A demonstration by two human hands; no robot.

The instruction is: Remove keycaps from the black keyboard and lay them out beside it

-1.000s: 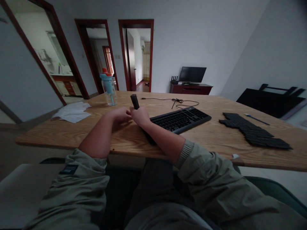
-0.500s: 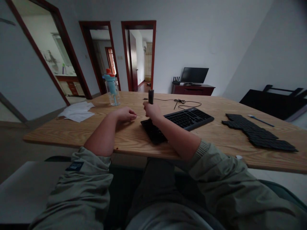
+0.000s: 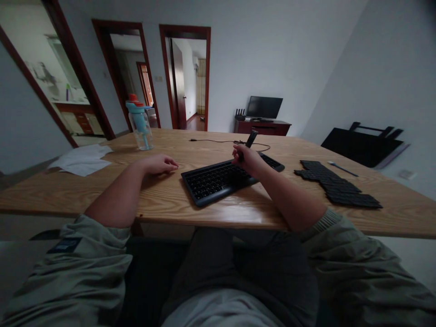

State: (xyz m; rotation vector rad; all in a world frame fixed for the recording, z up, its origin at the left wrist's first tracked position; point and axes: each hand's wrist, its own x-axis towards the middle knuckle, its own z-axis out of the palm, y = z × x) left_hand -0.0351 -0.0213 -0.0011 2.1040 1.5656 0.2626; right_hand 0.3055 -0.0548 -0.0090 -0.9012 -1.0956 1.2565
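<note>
My right hand (image 3: 250,159) is closed around a black handled tool (image 3: 252,137), its upper end tilting up and to the right. The tool's lower end is hidden by the hand. Beneath them a black keyboard (image 3: 214,184) lies at a slant on the wooden table, its right part partly covered by my hand and forearm. To the left of the keyboard, my left hand (image 3: 157,164) rests on the tabletop, holding nothing, with its fingers loosely stretched out and apart from the keyboard.
A flat dark patchwork of key-like squares (image 3: 335,184) lies on the right of the table (image 3: 235,213), near a thin blue brush-like stick (image 3: 344,169). A cable (image 3: 218,141) runs behind the keyboard. On the left are a water bottle (image 3: 140,127) and white tissues (image 3: 81,159).
My right hand has moved from the keyboard's left end towards its right part, and the tool now leans instead of standing upright. The view has turned slightly right.
</note>
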